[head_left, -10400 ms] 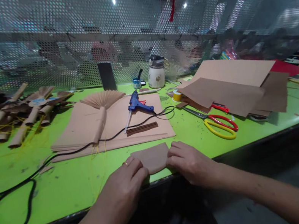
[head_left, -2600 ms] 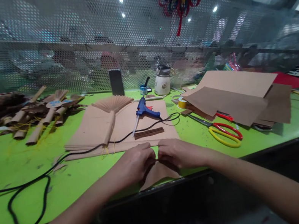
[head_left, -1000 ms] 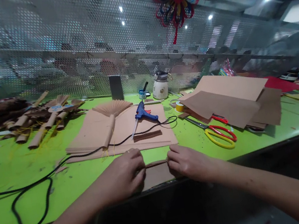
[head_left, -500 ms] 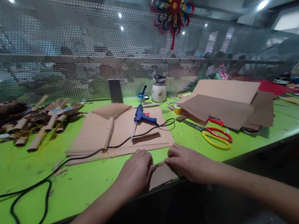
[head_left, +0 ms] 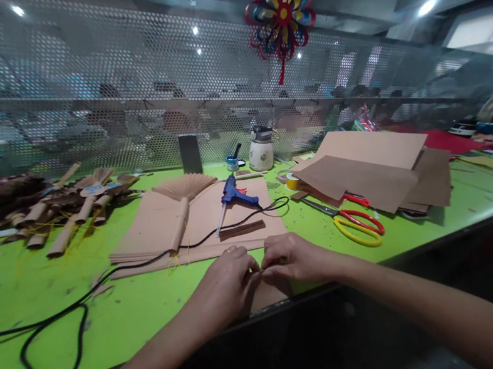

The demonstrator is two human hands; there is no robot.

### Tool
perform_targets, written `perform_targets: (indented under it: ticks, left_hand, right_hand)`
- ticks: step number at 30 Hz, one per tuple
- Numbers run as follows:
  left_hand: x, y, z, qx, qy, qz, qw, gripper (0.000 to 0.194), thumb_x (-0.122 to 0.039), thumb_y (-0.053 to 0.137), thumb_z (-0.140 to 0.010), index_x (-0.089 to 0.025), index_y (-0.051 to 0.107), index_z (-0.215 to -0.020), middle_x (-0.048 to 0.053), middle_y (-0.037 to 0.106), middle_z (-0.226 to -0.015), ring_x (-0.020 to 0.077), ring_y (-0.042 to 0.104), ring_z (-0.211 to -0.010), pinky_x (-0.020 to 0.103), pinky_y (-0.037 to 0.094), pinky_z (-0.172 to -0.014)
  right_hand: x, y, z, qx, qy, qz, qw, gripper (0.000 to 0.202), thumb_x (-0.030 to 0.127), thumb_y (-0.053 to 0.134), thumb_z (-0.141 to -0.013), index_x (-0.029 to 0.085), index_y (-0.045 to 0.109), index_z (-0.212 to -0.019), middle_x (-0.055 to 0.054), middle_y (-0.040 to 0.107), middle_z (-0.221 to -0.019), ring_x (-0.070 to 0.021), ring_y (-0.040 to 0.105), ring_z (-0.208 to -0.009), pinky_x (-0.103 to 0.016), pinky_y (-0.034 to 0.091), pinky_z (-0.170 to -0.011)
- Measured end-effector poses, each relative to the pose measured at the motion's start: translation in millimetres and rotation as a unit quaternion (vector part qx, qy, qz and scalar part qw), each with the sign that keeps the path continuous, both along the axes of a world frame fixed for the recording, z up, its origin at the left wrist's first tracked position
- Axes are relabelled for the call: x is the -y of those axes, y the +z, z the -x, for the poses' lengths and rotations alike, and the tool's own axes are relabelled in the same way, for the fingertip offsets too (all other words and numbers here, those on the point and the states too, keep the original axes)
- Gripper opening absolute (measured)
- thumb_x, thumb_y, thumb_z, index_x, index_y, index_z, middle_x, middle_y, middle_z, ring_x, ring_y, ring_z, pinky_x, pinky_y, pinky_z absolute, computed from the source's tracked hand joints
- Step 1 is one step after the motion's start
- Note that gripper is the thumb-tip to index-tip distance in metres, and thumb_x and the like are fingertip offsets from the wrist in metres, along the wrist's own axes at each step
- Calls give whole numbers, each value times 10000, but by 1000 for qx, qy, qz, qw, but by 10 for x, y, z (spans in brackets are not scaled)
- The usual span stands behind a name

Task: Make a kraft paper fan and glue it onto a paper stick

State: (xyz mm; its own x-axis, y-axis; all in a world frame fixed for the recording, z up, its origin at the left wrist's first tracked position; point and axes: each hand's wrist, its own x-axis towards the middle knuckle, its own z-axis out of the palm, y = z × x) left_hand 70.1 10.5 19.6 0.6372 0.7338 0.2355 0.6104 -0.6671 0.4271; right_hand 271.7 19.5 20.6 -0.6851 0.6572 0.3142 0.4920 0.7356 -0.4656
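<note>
At the table's front edge, a piece of brown paper (head_left: 268, 295) lies beneath my hands. My left hand (head_left: 231, 281) is closed, thumb and fingers pinching the paper's far edge. Close beside it, almost touching, my right hand (head_left: 296, 257) pinches the same edge; the fingers hide the fold itself. Just beyond them is a small stack of folded brown strips (head_left: 242, 230) on a pile of brown paper sheets (head_left: 136, 236). On that pile also rest a blue glue gun (head_left: 236, 194) and a pleated paper fan (head_left: 180, 221) with a rolled handle.
Scissors (head_left: 359, 226) with red and yellow handles lie to the right, near yellow tape (head_left: 292, 181) and loose brown sheets (head_left: 360, 177). A black cord (head_left: 74, 301) loops across the left. Several rolled-handle paper pieces (head_left: 64, 234) are heaped at the far left. A white bottle (head_left: 260, 148) stands behind.
My right hand has moved left along the paper's edge, closing the gap to my left hand. The strip of folded edge visible between them before is now covered by fingers.
</note>
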Motion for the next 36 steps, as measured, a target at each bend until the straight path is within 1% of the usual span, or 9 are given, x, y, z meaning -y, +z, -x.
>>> perform_targets:
  ticks: [2,4,8,11,16,19,22,28,36]
  left_hand:
    - [-22,39,27,18,2,39,999,211,-285,491,-855,-164,608,-726,41,585,-766,177,539,-748,270,395,-637]
    - [-50,47,72,37,10,125,991,201,-313,517,-829,-170,625,-737,15,590,-736,162,547,-703,249,387,-587]
    - [-92,-16,158,85,-1,255,963,162,-276,550,-780,-160,662,-764,-15,610,-684,142,556,-662,225,396,-572]
    - [-85,-43,173,91,7,220,971,140,-215,549,-755,-161,672,-716,-9,606,-712,142,562,-700,224,393,-592]
    - [-12,44,144,32,5,75,997,186,-156,512,-780,-183,664,-675,11,557,-720,145,532,-710,241,361,-602]
    - [9,94,121,-10,-7,-18,1000,228,-144,491,-810,-170,629,-631,35,535,-722,159,506,-720,258,340,-598]
    - [-13,66,101,-12,-9,-63,998,204,-142,487,-836,-160,625,-687,58,548,-776,172,505,-750,264,348,-609]
    - [-28,-63,129,28,-36,-76,996,144,-119,488,-845,-160,584,-745,56,549,-801,168,502,-759,265,356,-621]
    - [17,24,262,34,-89,4,995,140,-92,459,-848,-185,561,-831,29,565,-866,142,513,-773,245,371,-659]
  right_hand:
    - [16,22,1,-22,12,6,1000,81,174,666,-806,110,707,-779,-36,603,-682,-124,566,-647,-207,411,-581]
    - [43,39,-9,-27,21,-2,999,83,160,642,-816,118,702,-776,-30,594,-672,-121,557,-639,-204,405,-574]
    - [97,34,-26,-16,36,-30,999,96,114,599,-825,128,688,-794,-31,595,-689,-121,548,-661,-201,399,-583]
    - [102,20,-23,0,50,-43,998,118,82,576,-827,134,682,-830,-35,605,-721,-121,549,-685,-198,402,-603]
    - [84,82,-22,65,36,-51,996,139,76,534,-834,138,659,-844,-52,609,-790,-138,567,-747,-207,407,-626]
    - [79,142,-8,121,23,-64,990,172,46,571,-735,153,636,-853,-42,600,-812,-147,559,-737,-211,377,-584]
    - [64,155,31,133,12,-93,987,207,53,607,-674,162,628,-848,-31,599,-800,-152,547,-720,-220,356,-570]
    - [70,129,66,81,22,-112,990,140,45,568,-736,165,613,-794,-31,596,-775,-147,537,-720,-221,370,-591]
    - [191,325,58,62,55,-52,995,190,0,530,-750,159,609,-816,-23,587,-760,-133,535,-709,-204,392,-611]
